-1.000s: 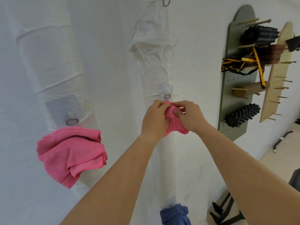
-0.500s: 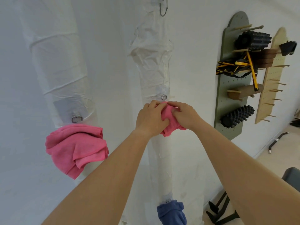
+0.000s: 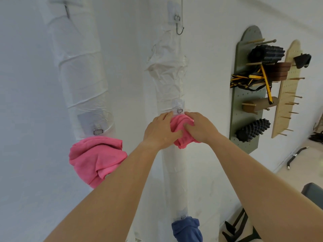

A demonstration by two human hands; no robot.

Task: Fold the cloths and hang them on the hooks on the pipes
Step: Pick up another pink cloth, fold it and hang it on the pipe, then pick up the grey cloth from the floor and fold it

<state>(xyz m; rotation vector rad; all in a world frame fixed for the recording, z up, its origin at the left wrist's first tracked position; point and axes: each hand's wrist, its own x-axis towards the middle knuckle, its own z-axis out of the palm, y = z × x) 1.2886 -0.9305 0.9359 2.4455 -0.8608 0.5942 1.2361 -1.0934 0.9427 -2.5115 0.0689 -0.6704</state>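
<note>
Both hands hold a bunched pink cloth (image 3: 180,127) against the middle white wrapped pipe (image 3: 174,172), just below a small metal hook (image 3: 180,110). My left hand (image 3: 160,130) grips its left side and my right hand (image 3: 199,126) pinches its right side with thumb and fingers. The hook's lower end is hidden by the cloth. Another pink cloth (image 3: 96,158) hangs below a hook (image 3: 97,131) on the left pipe (image 3: 82,75). A blue cloth (image 3: 187,229) hangs low on the middle pipe. An empty hook (image 3: 179,26) sits high on the middle pipe.
A green pegboard (image 3: 246,109) on the right wall carries black foam rollers, yellow-black straps and a wooden roller. A pale wooden pegboard (image 3: 286,95) hangs beside it. A black frame (image 3: 239,231) stands on the floor at lower right.
The view has tilted upward, so the pipes and cloths sit lower and the top hook shows. Both hands stay on the pink cloth at the hook, bunching it slightly tighter.
</note>
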